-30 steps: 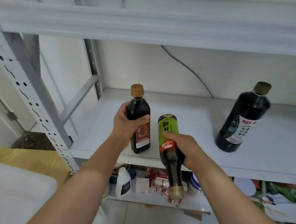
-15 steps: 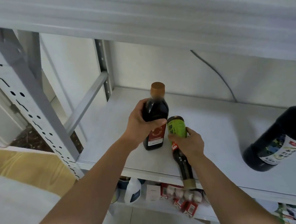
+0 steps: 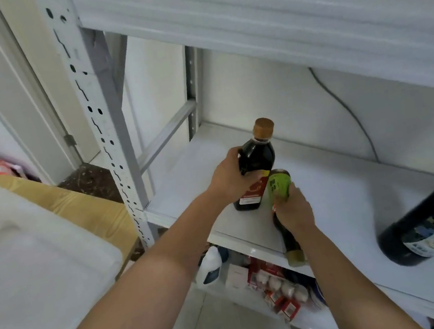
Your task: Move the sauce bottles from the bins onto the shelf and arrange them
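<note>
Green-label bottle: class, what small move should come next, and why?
Probably turn the green-label bottle upright with the right hand and stand it on the shelf beside the red-label bottle. Its cap points down past the shelf's front edge, while the left hand grips the red-label bottle upright.

Glossy dark bottle (image 3: 258, 158), matt tan cap (image 3: 263, 127); glossy green-label bottle (image 3: 279, 187); smooth matt white shelf (image 3: 341, 191); white-painted perforated metal upright (image 3: 97, 125).
</note>
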